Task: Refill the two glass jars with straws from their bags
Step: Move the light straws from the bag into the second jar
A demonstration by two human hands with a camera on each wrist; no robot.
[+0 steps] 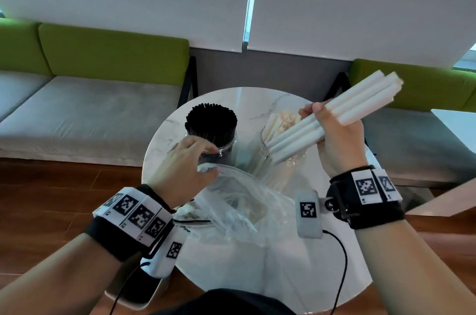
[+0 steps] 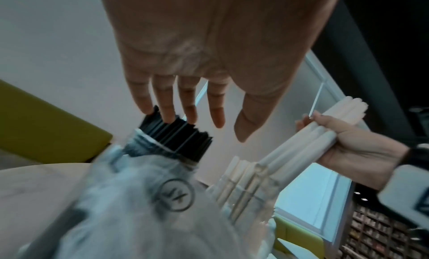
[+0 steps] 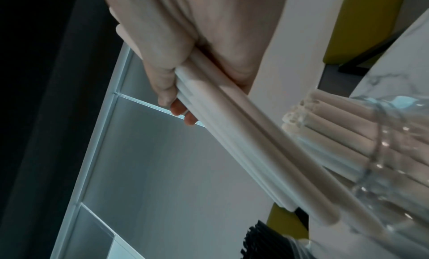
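Observation:
My right hand (image 1: 322, 119) grips a bundle of thick white straws (image 1: 360, 101), tilted with its lower end over the mouth of the right glass jar (image 1: 293, 160), which holds more white straws. The wrist view shows the same grip (image 3: 176, 90) on the bundle (image 3: 232, 134), beside that jar (image 3: 383, 153). The left jar (image 1: 226, 147) is packed with thin black straws (image 1: 211, 121). My left hand (image 1: 190, 160) hovers with straight fingers (image 2: 167, 107) at the mouth of a clear plastic bag (image 1: 244, 201), in front of the black straws (image 2: 176, 134); it holds nothing.
Everything stands on a small round marble table (image 1: 296, 276). A second flattened bag (image 1: 188, 215) lies under my left wrist. Green and grey benches (image 1: 90, 108) run behind, a white tabletop corner (image 1: 456, 121) is at right, and wooden floor (image 1: 51, 198) lies below.

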